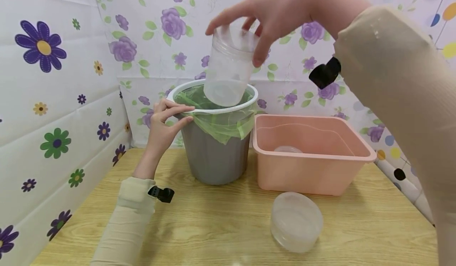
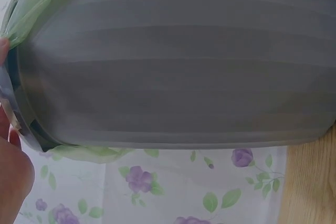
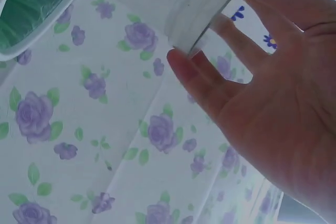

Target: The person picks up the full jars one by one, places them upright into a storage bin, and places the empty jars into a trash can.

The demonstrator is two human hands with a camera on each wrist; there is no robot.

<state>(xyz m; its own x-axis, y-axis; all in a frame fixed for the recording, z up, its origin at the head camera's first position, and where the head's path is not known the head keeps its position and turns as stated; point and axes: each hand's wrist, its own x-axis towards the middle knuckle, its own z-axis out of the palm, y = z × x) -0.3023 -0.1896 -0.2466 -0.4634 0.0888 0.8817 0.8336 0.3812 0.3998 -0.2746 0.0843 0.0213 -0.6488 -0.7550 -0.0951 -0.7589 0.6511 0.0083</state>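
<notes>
My right hand (image 1: 274, 16) grips a clear plastic jar (image 1: 229, 66) by its upper end, fingers and thumb spread around it. The jar is tilted, its lower end overlapping the mouth of a grey trash can (image 1: 217, 155) in the head view. In the right wrist view, the fingertips press on the jar's ridged end (image 3: 189, 14). My left hand (image 1: 165, 121) pinches the can's white rim at the left, thumb below and fingers on top. A green trash bag (image 1: 224, 125) lines the can and folds over the rim.
Right of the can stands a pink plastic bin (image 1: 303, 173) with a clear round item (image 1: 287, 149) inside. A clear round plastic container (image 1: 297, 221) sits on the wooden table (image 1: 206, 226) in front of it. Flowered sheeting (image 1: 149, 56) hangs behind and along the left.
</notes>
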